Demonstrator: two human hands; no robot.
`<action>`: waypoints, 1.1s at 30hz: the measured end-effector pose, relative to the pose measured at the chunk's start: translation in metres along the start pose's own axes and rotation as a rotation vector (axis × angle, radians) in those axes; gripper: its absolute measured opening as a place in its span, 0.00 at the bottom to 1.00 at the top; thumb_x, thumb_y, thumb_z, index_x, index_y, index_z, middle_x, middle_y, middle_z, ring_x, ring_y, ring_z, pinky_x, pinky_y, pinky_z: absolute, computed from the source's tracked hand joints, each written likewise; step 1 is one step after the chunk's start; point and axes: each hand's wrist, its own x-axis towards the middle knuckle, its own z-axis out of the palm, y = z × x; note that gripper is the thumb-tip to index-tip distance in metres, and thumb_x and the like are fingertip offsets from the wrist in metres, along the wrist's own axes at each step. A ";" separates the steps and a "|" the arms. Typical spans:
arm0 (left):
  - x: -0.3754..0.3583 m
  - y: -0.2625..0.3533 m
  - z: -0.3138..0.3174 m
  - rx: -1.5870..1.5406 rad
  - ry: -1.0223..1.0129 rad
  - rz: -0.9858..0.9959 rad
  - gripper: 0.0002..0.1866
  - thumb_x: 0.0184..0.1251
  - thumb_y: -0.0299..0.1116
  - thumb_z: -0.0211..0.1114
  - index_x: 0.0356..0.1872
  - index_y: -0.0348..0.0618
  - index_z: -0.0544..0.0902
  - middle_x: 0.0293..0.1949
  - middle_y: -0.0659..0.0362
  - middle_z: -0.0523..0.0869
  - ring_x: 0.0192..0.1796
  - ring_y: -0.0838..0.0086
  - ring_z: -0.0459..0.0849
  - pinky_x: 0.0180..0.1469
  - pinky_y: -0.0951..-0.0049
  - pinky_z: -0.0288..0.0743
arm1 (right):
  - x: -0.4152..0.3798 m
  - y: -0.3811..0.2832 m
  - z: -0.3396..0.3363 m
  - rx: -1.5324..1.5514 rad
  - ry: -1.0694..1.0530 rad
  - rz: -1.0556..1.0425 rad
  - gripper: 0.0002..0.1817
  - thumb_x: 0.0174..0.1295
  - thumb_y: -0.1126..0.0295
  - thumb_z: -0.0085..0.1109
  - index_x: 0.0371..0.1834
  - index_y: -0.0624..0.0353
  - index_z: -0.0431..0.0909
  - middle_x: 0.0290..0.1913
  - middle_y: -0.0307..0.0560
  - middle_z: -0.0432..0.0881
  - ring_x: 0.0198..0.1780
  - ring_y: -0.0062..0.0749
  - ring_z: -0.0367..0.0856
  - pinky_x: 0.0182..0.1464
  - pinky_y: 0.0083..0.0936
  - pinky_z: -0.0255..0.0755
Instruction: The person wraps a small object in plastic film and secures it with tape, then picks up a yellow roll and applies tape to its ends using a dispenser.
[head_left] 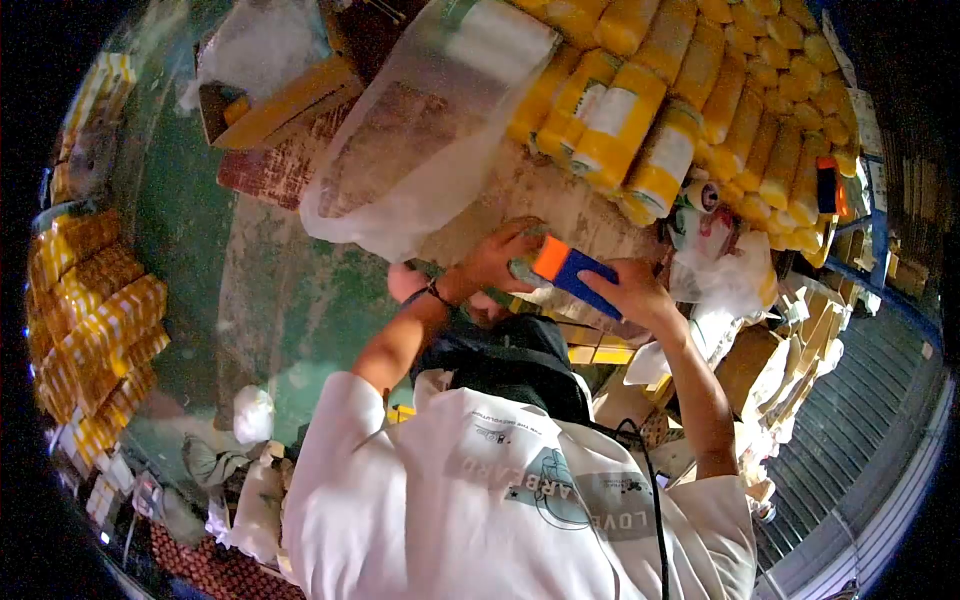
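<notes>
In front of my chest is a block-shaped object, blue with an orange end (582, 279); its exact kind does not show. My right hand (637, 293) grips the blue end, thumb and fingers closed around it. At the orange end, my left hand (497, 260) is curled with fingers and thumb against it, a small grey-green patch showing between them. A dark band circles my left wrist. Beyond my hands, a large translucent plastic bag (400, 160) lies over a brownish surface, with a white-and-yellow roll-shaped pack (495, 38) at its far end.
Yellow-wrapped cylindrical packs (610, 115) are piled at the far right. An open cardboard box (280, 100) with plastic inside stands far left. More yellow packs (95, 320) are stacked at left. Crumpled plastic (720, 265) and cardboard (755, 365) lie right, near a blue metal frame (880, 225).
</notes>
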 end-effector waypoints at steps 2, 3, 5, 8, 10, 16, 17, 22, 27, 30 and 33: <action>0.000 -0.002 0.002 -0.018 -0.024 -0.006 0.49 0.37 0.41 0.84 0.69 0.50 0.73 0.69 0.48 0.71 0.69 0.49 0.73 0.66 0.55 0.74 | 0.005 0.025 0.004 -0.100 0.091 -0.154 0.25 0.69 0.48 0.59 0.41 0.65 0.85 0.22 0.42 0.80 0.22 0.23 0.75 0.26 0.28 0.69; -0.001 -0.003 0.004 -0.043 -0.051 -0.012 0.49 0.36 0.40 0.84 0.69 0.52 0.74 0.70 0.49 0.71 0.69 0.51 0.73 0.66 0.56 0.75 | 0.004 0.024 0.001 -0.097 0.092 -0.154 0.25 0.69 0.48 0.59 0.41 0.65 0.85 0.22 0.42 0.80 0.22 0.23 0.75 0.26 0.28 0.69; -0.002 -0.004 0.006 -0.046 -0.057 -0.010 0.49 0.37 0.40 0.84 0.69 0.53 0.74 0.70 0.49 0.71 0.69 0.51 0.74 0.66 0.56 0.74 | 0.004 0.022 -0.006 -0.072 0.013 -0.030 0.24 0.69 0.49 0.60 0.41 0.65 0.85 0.22 0.42 0.79 0.23 0.22 0.75 0.27 0.27 0.69; 0.004 0.004 -0.004 -0.023 -0.080 -0.016 0.48 0.38 0.39 0.83 0.69 0.54 0.73 0.70 0.49 0.72 0.69 0.52 0.74 0.67 0.55 0.73 | 0.007 0.032 -0.006 -0.097 0.023 -0.136 0.25 0.68 0.48 0.60 0.41 0.65 0.84 0.23 0.44 0.81 0.24 0.25 0.78 0.29 0.29 0.71; 0.007 0.008 -0.007 0.005 -0.096 -0.026 0.48 0.39 0.39 0.83 0.69 0.53 0.73 0.70 0.49 0.72 0.69 0.52 0.74 0.68 0.55 0.73 | 0.008 0.035 -0.001 -0.105 0.077 -0.167 0.27 0.68 0.46 0.60 0.39 0.65 0.85 0.23 0.48 0.82 0.25 0.31 0.80 0.31 0.32 0.73; 0.033 0.062 -0.033 -0.049 -0.152 -0.316 0.51 0.41 0.37 0.81 0.72 0.50 0.66 0.68 0.45 0.72 0.67 0.47 0.73 0.66 0.55 0.73 | 0.000 0.005 0.007 -0.261 0.180 -0.158 0.31 0.64 0.41 0.60 0.33 0.65 0.86 0.27 0.61 0.83 0.32 0.55 0.85 0.40 0.44 0.77; 0.037 0.069 -0.037 0.004 -0.193 -0.327 0.52 0.42 0.36 0.81 0.74 0.50 0.63 0.67 0.44 0.72 0.67 0.46 0.73 0.65 0.54 0.73 | 0.000 0.003 0.010 -0.269 0.197 -0.161 0.31 0.63 0.41 0.60 0.32 0.65 0.86 0.28 0.63 0.83 0.34 0.58 0.84 0.42 0.46 0.77; 0.059 0.092 -0.046 0.060 -0.340 -0.410 0.55 0.42 0.34 0.79 0.76 0.49 0.58 0.65 0.41 0.72 0.66 0.43 0.73 0.64 0.52 0.74 | 0.002 -0.003 0.008 -0.295 0.111 -0.100 0.31 0.63 0.40 0.59 0.34 0.63 0.87 0.28 0.63 0.84 0.35 0.57 0.85 0.42 0.45 0.78; 0.039 0.063 -0.037 0.241 -0.325 -0.272 0.56 0.42 0.37 0.78 0.76 0.48 0.57 0.65 0.41 0.69 0.64 0.41 0.73 0.63 0.51 0.74 | -0.009 0.014 0.014 -0.214 0.323 -0.468 0.29 0.63 0.43 0.61 0.36 0.64 0.87 0.28 0.62 0.84 0.33 0.56 0.85 0.41 0.43 0.78; 0.034 0.056 -0.043 0.395 -0.475 -0.297 0.55 0.43 0.40 0.78 0.76 0.47 0.59 0.66 0.41 0.69 0.64 0.40 0.73 0.63 0.51 0.74 | 0.001 0.041 0.018 -0.162 0.280 -0.476 0.27 0.64 0.45 0.62 0.37 0.65 0.87 0.27 0.60 0.84 0.30 0.52 0.85 0.38 0.40 0.77; 0.036 0.055 -0.048 0.431 -0.437 -0.201 0.54 0.42 0.42 0.78 0.75 0.46 0.60 0.66 0.41 0.69 0.64 0.41 0.74 0.63 0.50 0.74 | 0.012 0.061 0.012 -0.021 0.136 -0.459 0.28 0.64 0.45 0.62 0.38 0.66 0.86 0.27 0.57 0.84 0.28 0.44 0.83 0.36 0.39 0.76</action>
